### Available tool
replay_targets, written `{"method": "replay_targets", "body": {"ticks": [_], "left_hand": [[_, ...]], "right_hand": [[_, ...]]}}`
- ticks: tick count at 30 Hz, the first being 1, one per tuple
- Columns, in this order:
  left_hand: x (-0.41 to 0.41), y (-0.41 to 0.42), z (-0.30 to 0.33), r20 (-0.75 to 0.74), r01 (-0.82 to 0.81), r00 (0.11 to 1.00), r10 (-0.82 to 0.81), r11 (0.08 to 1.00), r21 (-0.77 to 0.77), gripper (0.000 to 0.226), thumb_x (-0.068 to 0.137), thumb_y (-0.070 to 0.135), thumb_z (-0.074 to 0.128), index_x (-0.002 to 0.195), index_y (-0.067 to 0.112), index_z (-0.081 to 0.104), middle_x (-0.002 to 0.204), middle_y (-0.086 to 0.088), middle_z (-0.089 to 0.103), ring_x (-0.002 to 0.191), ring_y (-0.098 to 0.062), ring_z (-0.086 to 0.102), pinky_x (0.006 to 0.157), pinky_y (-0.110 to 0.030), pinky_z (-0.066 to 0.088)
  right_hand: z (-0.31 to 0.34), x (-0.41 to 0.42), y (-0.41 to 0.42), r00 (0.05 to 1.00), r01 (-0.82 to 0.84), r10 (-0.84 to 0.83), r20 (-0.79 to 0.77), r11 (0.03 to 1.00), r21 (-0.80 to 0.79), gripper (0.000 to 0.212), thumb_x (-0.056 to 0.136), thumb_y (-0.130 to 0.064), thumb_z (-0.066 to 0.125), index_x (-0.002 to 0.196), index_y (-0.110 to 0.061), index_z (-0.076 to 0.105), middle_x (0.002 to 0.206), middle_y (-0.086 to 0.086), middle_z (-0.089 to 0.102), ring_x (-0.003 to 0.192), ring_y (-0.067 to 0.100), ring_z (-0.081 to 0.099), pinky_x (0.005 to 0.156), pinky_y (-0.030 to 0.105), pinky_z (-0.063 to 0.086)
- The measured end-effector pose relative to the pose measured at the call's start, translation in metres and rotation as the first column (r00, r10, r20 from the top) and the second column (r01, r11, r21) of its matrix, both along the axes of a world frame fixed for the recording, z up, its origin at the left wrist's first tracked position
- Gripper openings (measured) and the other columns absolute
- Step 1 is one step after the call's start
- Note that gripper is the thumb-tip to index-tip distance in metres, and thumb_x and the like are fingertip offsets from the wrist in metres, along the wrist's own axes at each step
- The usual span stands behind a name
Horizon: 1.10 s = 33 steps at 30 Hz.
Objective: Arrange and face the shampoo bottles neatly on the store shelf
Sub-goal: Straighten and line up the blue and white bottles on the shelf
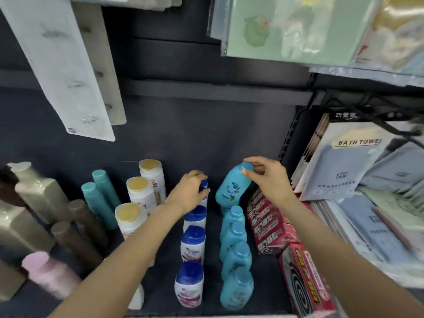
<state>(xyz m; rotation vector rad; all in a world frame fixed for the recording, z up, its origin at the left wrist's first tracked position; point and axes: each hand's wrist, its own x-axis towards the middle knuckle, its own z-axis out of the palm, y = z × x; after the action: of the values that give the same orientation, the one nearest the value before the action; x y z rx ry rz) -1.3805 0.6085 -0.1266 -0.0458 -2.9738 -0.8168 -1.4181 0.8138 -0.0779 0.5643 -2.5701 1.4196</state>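
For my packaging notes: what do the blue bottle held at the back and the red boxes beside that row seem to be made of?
Blue bottle: probably plastic, smooth with a soft sheen, moulded cap in the same colour.
Red boxes: probably printed cardboard, with flat faces and sharp folded edges; the finish is too blurred to judge.

You look into a dim, evenly lit scene; soft light falls from above and in front, with no hard shadows on the dark blue shelf board [160,269]. Wide-angle distortion bends the edges, so the grey square-shouldered bottles [34,191] lean outward. Motion blur smears the pale pink bottle [49,275] at your lower left and the bagged bath towel packs [358,161] at your right. The glossy green packet [296,28] overhead shows pale glare. Centre labels read soft, not sharp.
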Motion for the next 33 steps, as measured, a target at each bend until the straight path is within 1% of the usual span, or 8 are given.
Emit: {"method": "replay_targets", "body": {"ticks": [3,8,11,13,21,24,29,33], "left_hand": [[0.011,0.005,0.01,-0.056,0.008,0.998,0.0,0.99,0.141,0.05,0.094,0.026,0.054,0.138,0.006,0.044,0.14,-0.008,0.044,0.129,-0.021,0.042,0.102,-0.015,0.024],[0.018,0.011,0.028,0.119,-0.258,0.966,0.231,0.9,0.351,0.056,0.097,0.053,0.03,0.118,0.009,0.057,0.115,-0.014,0.062,0.107,-0.028,0.057,0.085,-0.031,0.043],[0.024,0.011,0.035,0.417,-0.418,0.897,0.148,0.592,0.689,0.065,0.093,0.062,0.026,0.107,0.008,0.06,0.085,-0.014,0.07,0.076,-0.022,0.067,0.065,-0.03,0.054],[0.03,0.01,0.039,0.477,-0.441,0.879,0.027,0.43,0.788,0.06,0.094,0.06,0.031,0.102,0.009,0.06,0.08,-0.013,0.071,0.074,-0.019,0.069,0.059,-0.026,0.053],[0.05,0.003,0.058,0.289,-0.291,0.957,0.035,0.151,0.945,0.021,0.092,0.037,0.055,0.102,0.018,0.054,0.098,-0.017,0.068,0.085,-0.019,0.069,0.077,-0.027,0.052],[0.061,-0.001,0.061,0.097,-0.119,0.989,0.108,0.211,0.97,0.014,0.09,0.018,0.061,0.103,0.017,0.057,0.105,-0.014,0.068,0.09,-0.021,0.071,0.082,-0.027,0.053],[0.077,-0.006,0.066,-0.201,0.099,0.973,0.113,0.585,0.805,0.044,0.081,0.002,0.069,0.118,0.022,0.055,0.11,-0.001,0.063,0.088,-0.008,0.068,0.077,-0.018,0.053],[0.087,-0.008,0.072,-0.37,0.22,0.929,0.029,0.759,0.612,0.061,0.075,-0.003,0.074,0.121,0.029,0.052,0.118,0.009,0.057,0.097,-0.005,0.064,0.087,-0.016,0.05]], "right_hand": [[0.02,0.008,0.004,1.0,0.02,-0.023,-0.014,0.987,-0.158,0.023,0.082,-0.01,0.071,0.105,-0.012,0.068,0.089,-0.012,0.065,0.075,-0.008,0.06,0.072,0.008,0.049],[0.035,0.025,0.006,0.988,0.084,-0.012,0.152,0.878,-0.472,0.016,0.085,-0.013,0.068,0.1,-0.019,0.066,0.093,-0.004,0.067,0.086,0.004,0.064,0.071,0.016,0.054],[0.036,0.033,0.007,0.978,0.121,0.003,0.21,0.808,-0.577,0.015,0.087,-0.012,0.065,0.101,-0.018,0.066,0.101,0.001,0.068,0.098,0.01,0.064,0.077,0.018,0.055],[0.036,0.037,0.009,0.975,0.129,0.015,0.223,0.78,-0.613,0.015,0.087,-0.012,0.064,0.101,-0.017,0.067,0.101,0.0,0.068,0.1,0.011,0.064,0.08,0.019,0.055],[0.036,0.043,0.017,0.933,0.072,0.198,0.3,0.714,-0.696,0.024,0.094,-0.008,0.053,0.111,-0.02,0.063,0.116,0.006,0.063,0.105,0.023,0.065,0.091,0.033,0.054],[0.031,0.042,0.017,0.906,0.123,0.227,0.356,0.665,-0.737,0.024,0.093,-0.008,0.053,0.114,-0.016,0.064,0.113,0.006,0.063,0.103,0.024,0.065,0.088,0.033,0.055],[0.021,0.041,0.009,0.872,0.23,0.218,0.439,0.608,-0.76,0.027,0.09,-0.007,0.057,0.117,-0.002,0.059,0.114,0.015,0.065,0.097,0.017,0.066,0.077,0.026,0.058],[0.017,0.038,0.006,0.868,0.22,0.225,0.442,0.624,-0.749,0.025,0.088,-0.005,0.059,0.113,-0.001,0.062,0.114,0.017,0.065,0.097,0.018,0.067,0.078,0.025,0.058]]}}
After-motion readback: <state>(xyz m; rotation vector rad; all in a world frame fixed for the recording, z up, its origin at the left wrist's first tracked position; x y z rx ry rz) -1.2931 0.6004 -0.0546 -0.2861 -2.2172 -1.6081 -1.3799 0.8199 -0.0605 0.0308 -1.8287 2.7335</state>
